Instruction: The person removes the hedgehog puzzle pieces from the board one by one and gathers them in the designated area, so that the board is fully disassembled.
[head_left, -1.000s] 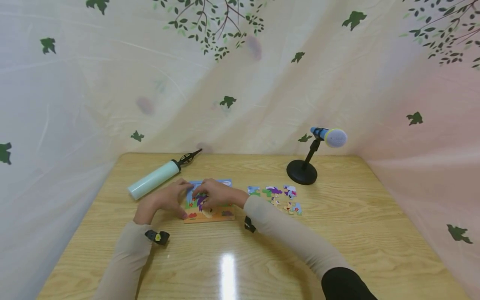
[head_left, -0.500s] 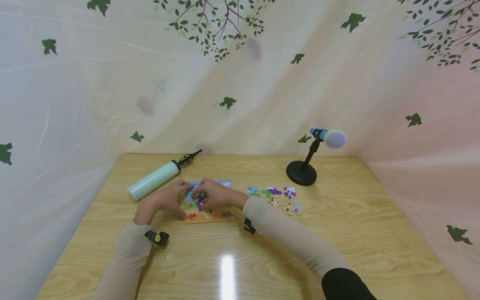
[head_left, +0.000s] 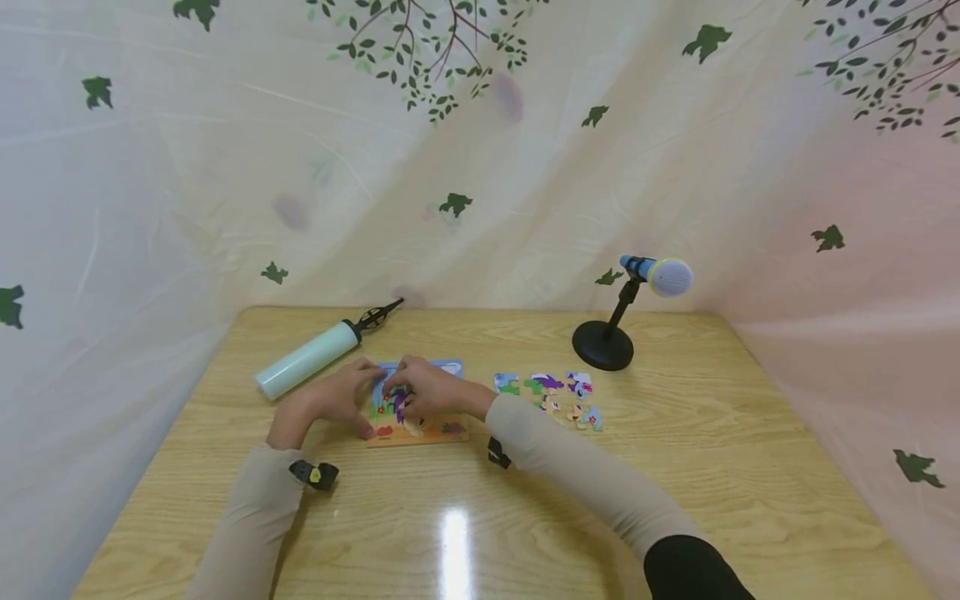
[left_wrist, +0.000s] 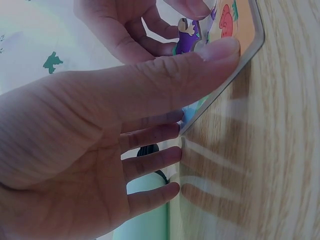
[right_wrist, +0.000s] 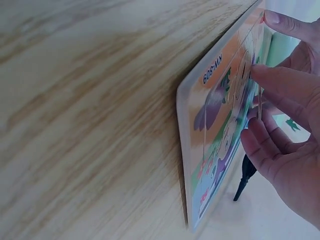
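A puzzle board [head_left: 431,433] with a colourful cartoon pony picture and an orange lower part lies flat on the table. My left hand [head_left: 333,398] spans its left side, the thumb resting at the lower left corner and the index finger near the upper left. In the left wrist view those fingers are nearly straight. My right hand [head_left: 435,390] is over the board's upper middle, pinching a small purple puzzle piece [left_wrist: 186,42] tilted up on edge. The right wrist view shows the board [right_wrist: 194,90] edge-on, with the right fingertips close over its face.
Several loose puzzle pieces [head_left: 549,382] lie right of the board, partly behind the right forearm. A pale green hand pump [head_left: 311,358] with a black nozzle lies behind the left hand. A toy microphone [head_left: 670,277] on a black stand [head_left: 604,344] stands at back right.
Both hands and the board stay in place. At most, the right fingers shift very slightly over the board.
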